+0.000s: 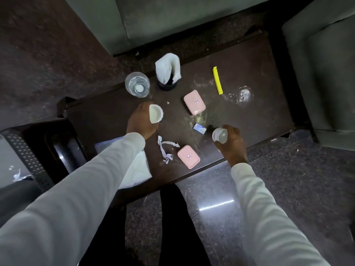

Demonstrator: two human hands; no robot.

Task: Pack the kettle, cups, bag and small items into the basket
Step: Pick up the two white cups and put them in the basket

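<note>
Living room: sofas around coffee table

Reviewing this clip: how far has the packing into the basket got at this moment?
Early to midway. Done: a dark object, perhaps the kettle, already sits in the perforated basket. In hand: the left hand holds one white cup, the right hand another white cup. Left on the table: two pink boxes, yellow clip, small blue box, glass, napkin holder, white bag.

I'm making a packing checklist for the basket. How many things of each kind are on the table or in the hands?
White cups: 2, in the left hand and the right hand
Pink boxes: 2
Clear glasses: 1
Tissue holders: 1
Yellow clips: 1
Small blue packets: 1
Total: 8
</note>
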